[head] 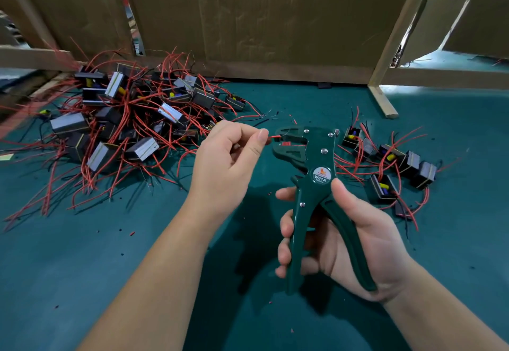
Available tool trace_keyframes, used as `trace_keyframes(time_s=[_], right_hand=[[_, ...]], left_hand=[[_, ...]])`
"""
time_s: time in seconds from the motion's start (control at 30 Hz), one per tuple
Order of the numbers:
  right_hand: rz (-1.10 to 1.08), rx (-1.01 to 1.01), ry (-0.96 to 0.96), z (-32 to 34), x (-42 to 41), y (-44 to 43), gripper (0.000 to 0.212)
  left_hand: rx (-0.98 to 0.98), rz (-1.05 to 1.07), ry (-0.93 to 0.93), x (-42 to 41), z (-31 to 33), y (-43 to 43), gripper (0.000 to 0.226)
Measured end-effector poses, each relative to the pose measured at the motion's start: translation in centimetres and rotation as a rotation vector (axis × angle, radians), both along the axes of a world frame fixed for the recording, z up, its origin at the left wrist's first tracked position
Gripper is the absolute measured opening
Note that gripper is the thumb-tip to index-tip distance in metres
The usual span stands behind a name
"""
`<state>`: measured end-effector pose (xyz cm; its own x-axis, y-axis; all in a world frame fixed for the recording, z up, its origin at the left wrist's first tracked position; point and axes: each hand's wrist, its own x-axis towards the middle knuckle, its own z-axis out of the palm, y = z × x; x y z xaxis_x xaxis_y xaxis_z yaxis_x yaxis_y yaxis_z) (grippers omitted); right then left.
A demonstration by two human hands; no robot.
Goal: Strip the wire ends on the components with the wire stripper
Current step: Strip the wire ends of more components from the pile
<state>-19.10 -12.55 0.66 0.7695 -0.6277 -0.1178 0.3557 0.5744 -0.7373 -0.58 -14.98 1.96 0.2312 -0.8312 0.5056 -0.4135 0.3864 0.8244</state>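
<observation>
Over the green mat (82, 268), the right hand (355, 243) is gripping the wire stripper (311, 185) upright, head pointing away, handles toward the person, while the left hand (228, 163) is pinching a red wire (275, 137), feeding its end sideways into the head.

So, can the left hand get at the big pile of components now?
Probably yes: the pile lies close beside the left hand with nothing between them. But it pinches a red wire fed into the wire stripper, so it would likely have to let go first.
</observation>
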Motion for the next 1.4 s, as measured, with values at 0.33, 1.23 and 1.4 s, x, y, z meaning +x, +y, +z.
trace_keyframes(time_s=[0.33,1.23,1.4], right_hand=[[-0.001,0.001,0.029,0.0,0.0,0.0,0.055],[-0.119,0.155,-0.023,0.8,0.4,-0.8,0.080],[-0.508,-0.017,-0.062,0.7,0.4,-1.3,0.062]], left_hand=[[-0.053,0.017,-0.059,-0.1,0.1,0.1,0.019],[0.133,-0.845,1.110,-2.1,0.7,0.9,0.083],[0.126,-0.513,0.608,-0.7,0.4,0.2,0.093]])
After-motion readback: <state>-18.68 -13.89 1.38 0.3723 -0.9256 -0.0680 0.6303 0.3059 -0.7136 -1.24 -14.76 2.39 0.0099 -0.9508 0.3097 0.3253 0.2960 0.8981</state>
